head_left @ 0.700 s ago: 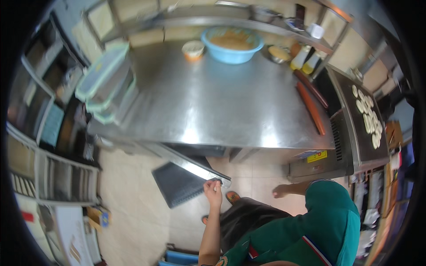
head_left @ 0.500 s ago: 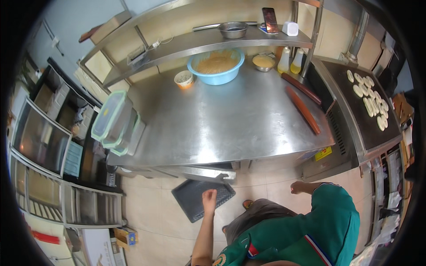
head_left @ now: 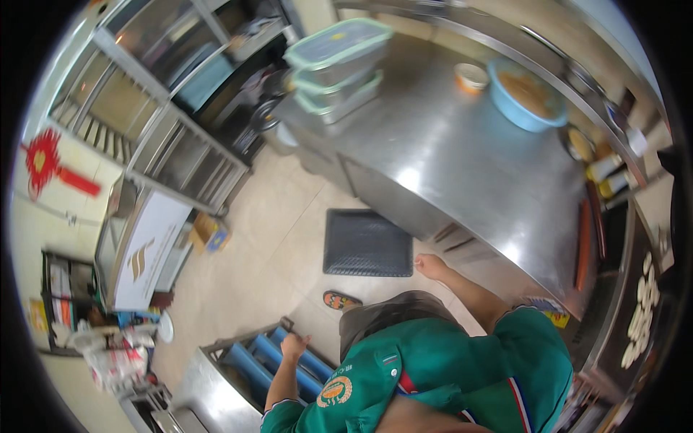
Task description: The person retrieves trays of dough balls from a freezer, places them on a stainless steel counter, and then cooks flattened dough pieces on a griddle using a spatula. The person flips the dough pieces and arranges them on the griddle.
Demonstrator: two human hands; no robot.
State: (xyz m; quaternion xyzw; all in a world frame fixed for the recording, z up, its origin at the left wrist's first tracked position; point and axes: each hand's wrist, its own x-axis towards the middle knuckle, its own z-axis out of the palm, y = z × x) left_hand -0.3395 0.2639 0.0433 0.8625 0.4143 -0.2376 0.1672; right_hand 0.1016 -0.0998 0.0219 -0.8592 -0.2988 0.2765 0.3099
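Note:
My left hand hangs over a metal-edged unit at the lower left, beside long blue trough-like pieces. Its thumb stands apart from the fingers and I see nothing held; whether it touches the unit I cannot tell. Near the front of the steel counter, my right hand is closed with its fingers curled, and nothing shows in it. On the floor just beyond that hand lies a black textured tray or mat.
Lidded boxes are stacked at the counter's left end. Farther right stand a paper tub and a blue basin of tan contents. Two rolling pins lie near a griddle with pale dough pieces. A small carton sits on the floor.
My view has swung to the left, bringing in the left wall and the unit with blue pieces. My left hand has gone from above the black mat to that unit.

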